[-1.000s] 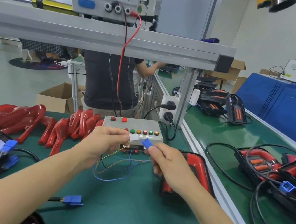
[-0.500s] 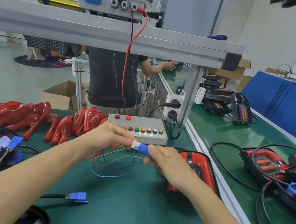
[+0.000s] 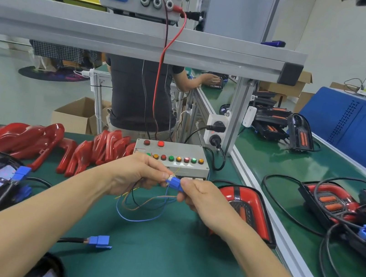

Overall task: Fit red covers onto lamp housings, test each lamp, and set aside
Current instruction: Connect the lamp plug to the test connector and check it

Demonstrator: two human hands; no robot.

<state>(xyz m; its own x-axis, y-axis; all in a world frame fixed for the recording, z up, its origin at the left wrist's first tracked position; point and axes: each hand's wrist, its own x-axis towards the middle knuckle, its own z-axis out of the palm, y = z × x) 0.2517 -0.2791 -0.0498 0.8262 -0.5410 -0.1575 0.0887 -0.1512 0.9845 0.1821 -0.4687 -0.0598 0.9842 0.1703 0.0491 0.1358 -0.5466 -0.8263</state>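
A blue connector [image 3: 174,182] is pinched between the left hand [image 3: 138,174] and right hand [image 3: 201,198] above the green bench mat [image 3: 158,254], with a test box [image 3: 171,158] behind.

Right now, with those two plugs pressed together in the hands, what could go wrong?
The thin coloured wires hanging loose below the blue plastic plug might snag or pull out if the left hand and right hand tug apart. The red-covered lamp beside the right wrist could get knocked.

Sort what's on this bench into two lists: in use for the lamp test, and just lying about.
In use: blue connector, pinched by left hand and right hand; test box; covered lamp.

Lying about: spare red covers; loose blue plug; cardboard box.
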